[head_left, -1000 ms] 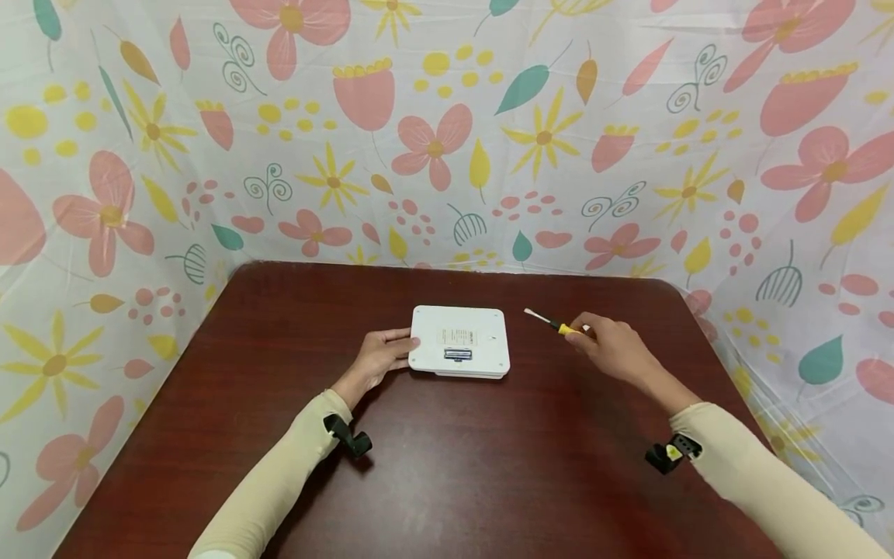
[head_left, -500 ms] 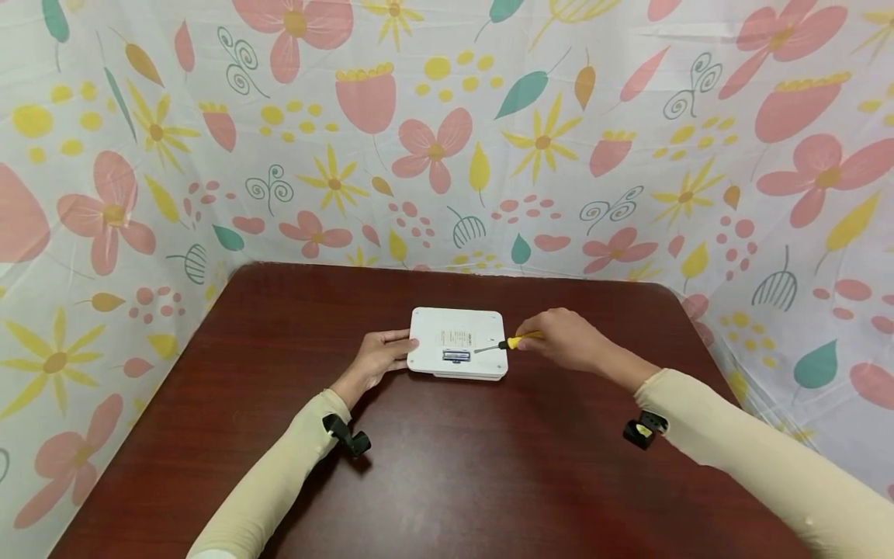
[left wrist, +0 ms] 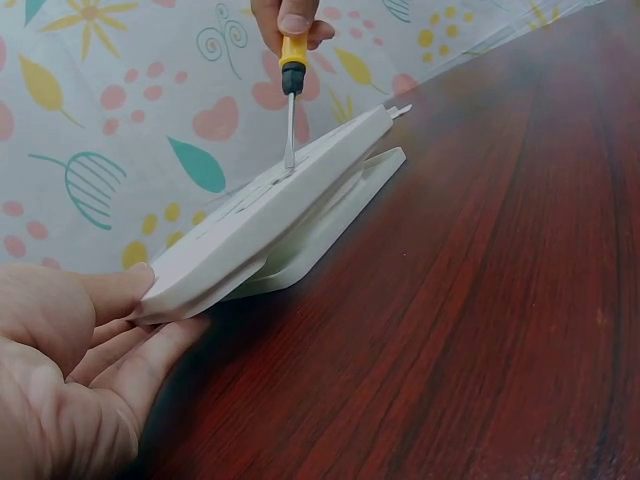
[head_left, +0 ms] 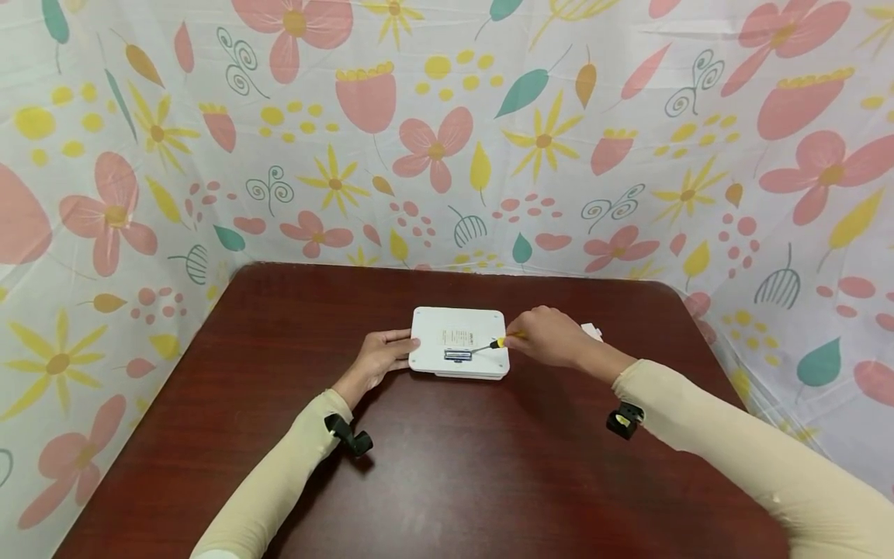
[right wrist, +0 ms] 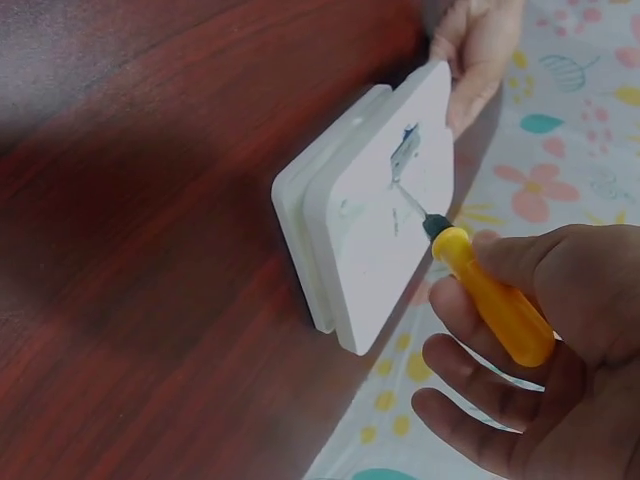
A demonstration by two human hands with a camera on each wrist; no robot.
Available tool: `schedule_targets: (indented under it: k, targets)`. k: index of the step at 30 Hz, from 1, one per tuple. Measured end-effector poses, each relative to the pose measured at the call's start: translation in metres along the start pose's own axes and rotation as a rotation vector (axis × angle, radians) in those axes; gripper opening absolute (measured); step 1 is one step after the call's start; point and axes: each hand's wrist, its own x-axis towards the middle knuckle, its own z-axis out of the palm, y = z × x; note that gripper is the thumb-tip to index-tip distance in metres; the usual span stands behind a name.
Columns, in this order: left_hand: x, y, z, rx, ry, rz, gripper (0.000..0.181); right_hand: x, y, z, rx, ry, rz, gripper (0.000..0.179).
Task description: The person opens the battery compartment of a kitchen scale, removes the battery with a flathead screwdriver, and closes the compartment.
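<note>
A white digital scale (head_left: 440,320) lies underside up on the dark red table, with a printed label and an uncovered battery slot (head_left: 458,355) holding a battery. My left hand (head_left: 377,357) grips its left edge, thumb on top and fingers beneath. In the left wrist view the scale (left wrist: 240,245) is a slab with a second plate below it. My right hand (head_left: 548,335) holds a yellow-and-black screwdriver (right wrist: 500,305) by its handle. The metal tip reaches the right end of the battery slot; the exact contact is too small to tell.
A small white plastic piece (head_left: 591,331) lies on the table (head_left: 433,466) just behind my right wrist. Floral cloth (head_left: 433,155) hangs along the table's back and sides.
My right hand has moved left with the screwdriver, from beside the scale to over it, bringing the tip to the battery slot. The white piece behind it has come into view. My left hand stays put.
</note>
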Motion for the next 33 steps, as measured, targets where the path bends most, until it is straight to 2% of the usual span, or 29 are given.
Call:
schedule_targets:
  k: [8,12,16,18,24,28,33]
  targets:
    - [-0.001,0.003,0.000,0.010,0.007,0.000,0.043,0.010,-0.006,-0.006,-0.028,0.000,-0.008,0.014]
    - [-0.001,0.004,-0.001,0.021,0.013,0.000,0.043,0.017,-0.011,-0.011,-0.046,-0.027,-0.004,0.015]
    - [-0.002,0.003,-0.001,0.030,0.009,-0.011,0.043,0.024,-0.015,-0.012,-0.076,-0.074,-0.012,0.024]
    - [-0.002,0.003,0.000,0.033,0.003,-0.007,0.044,0.026,-0.018,-0.013,-0.085,-0.094,-0.005,0.035]
    - [-0.003,0.003,0.000,0.024,0.003,-0.001,0.044,0.031,-0.031,-0.017,-0.118,-0.104,0.029,0.058]
    - [-0.003,0.003,0.000,0.019,-0.001,0.003,0.044,0.038,-0.043,-0.018,-0.197,-0.128,0.049,0.054]
    - [-0.001,0.002,-0.001,0.026,-0.015,0.009,0.045,0.050,-0.058,-0.018,-0.322,-0.208,0.086,0.030]
